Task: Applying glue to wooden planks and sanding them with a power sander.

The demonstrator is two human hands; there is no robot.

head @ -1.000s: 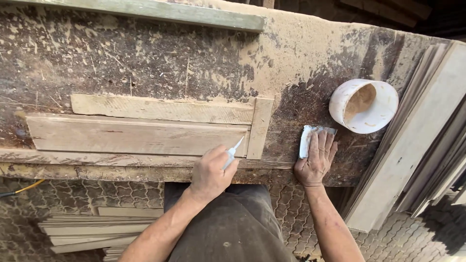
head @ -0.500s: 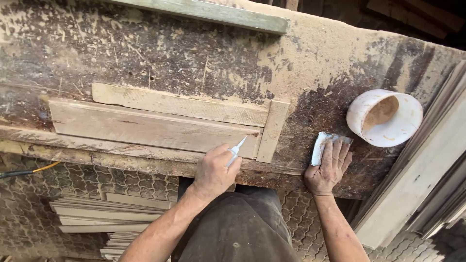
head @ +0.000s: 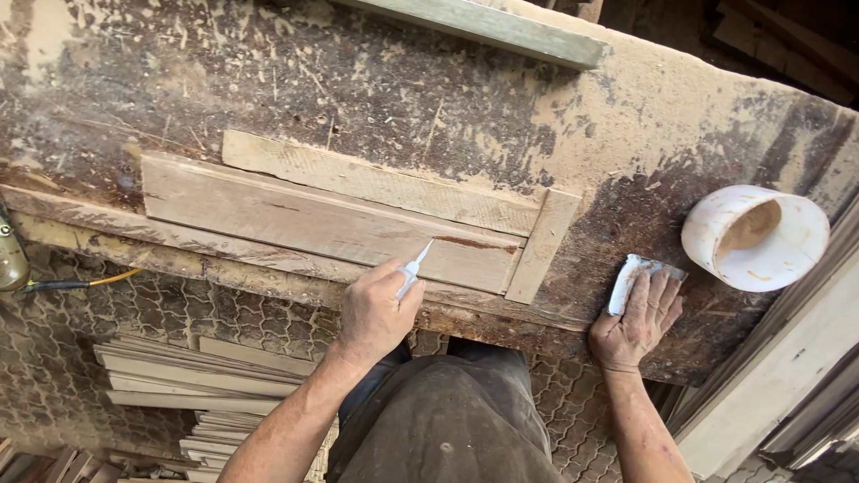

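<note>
Your left hand (head: 374,313) grips a small glue tube (head: 412,268), nozzle at the wide board's (head: 313,219) crack; your right hand (head: 637,317) lies flat over a scraper (head: 626,282); filling looks barely begun.

Left hand (head: 374,313) is curling into a loose fist, knuckles up, thumb and forefinger pinching a thin white nozzle that is pointing up and right from the grip. Left forearm is running down and left from the wrist toward the lower edge of the view, bare, wrist held nearly straight. Right hand (head: 637,320) is lying palm down, fingers (head: 658,291) extended and slightly spread, pressing flat on what sits beneath them. Right forearm is dropping straight down from the wrist, bare. The two hands are working well apart.
</note>
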